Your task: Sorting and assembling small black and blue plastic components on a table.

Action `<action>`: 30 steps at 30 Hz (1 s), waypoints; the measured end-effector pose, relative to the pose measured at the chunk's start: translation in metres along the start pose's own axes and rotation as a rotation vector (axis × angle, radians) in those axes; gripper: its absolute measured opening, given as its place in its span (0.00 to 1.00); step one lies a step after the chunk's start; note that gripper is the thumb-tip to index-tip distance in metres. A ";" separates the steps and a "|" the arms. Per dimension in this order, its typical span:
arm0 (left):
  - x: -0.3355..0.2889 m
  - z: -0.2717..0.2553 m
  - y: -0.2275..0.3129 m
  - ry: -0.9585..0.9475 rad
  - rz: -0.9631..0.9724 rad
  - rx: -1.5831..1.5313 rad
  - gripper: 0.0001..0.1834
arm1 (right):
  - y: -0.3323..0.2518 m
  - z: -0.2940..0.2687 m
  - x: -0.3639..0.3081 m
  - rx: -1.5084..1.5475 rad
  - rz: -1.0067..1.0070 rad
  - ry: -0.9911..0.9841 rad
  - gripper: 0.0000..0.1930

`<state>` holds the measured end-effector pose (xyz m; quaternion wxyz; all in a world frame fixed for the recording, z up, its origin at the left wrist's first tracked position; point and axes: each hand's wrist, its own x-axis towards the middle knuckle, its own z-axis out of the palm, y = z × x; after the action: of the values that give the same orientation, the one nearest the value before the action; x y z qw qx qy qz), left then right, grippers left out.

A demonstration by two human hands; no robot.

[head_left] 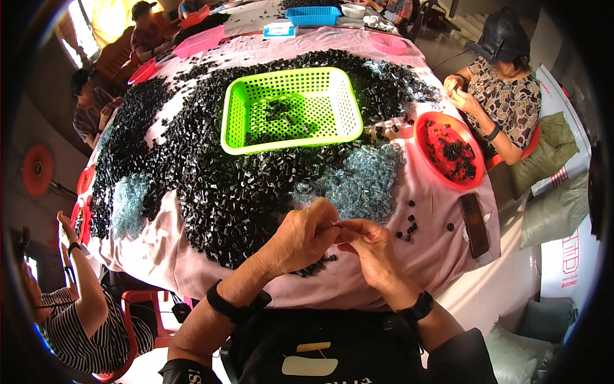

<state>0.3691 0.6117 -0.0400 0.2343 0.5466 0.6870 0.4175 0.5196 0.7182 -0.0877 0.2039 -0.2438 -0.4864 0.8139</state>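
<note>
My left hand (306,235) and my right hand (371,248) meet over the near edge of the table, fingertips pinched together. Whatever lies between them is hidden or too small to name. Just beyond them spreads a heap of small black plastic pieces (220,211), along with a pile of small clear bluish pieces (368,182). A few black pieces (314,265) lie beneath my hands. Further off, a bright green perforated basket (291,150) stands on the black heap with some black pieces inside.
A red basin (419,150) holding black pieces stands at the right, near a person (502,89) working with both hands. A phone (474,225) lies by the right table edge. At left sits a person in stripes (89,313). Pink (199,41) and blue (312,16) baskets are at the back.
</note>
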 end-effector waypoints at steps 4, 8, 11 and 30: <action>0.000 0.002 -0.001 0.036 -0.065 -0.076 0.04 | -0.001 -0.001 0.000 -0.054 -0.032 -0.007 0.10; 0.000 0.005 -0.005 0.021 -0.095 -0.060 0.02 | 0.003 -0.005 -0.001 -0.065 -0.034 0.022 0.12; -0.005 0.009 -0.036 0.112 0.153 0.301 0.02 | 0.004 -0.007 -0.002 -0.049 -0.015 0.033 0.13; -0.017 0.019 -0.041 0.043 -0.051 0.385 0.06 | 0.010 -0.015 -0.005 -0.015 0.085 -0.004 0.13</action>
<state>0.3658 0.5997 -0.0864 0.1211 0.5549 0.7726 0.2839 0.5318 0.7208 -0.1016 0.1665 -0.2641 -0.4821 0.8186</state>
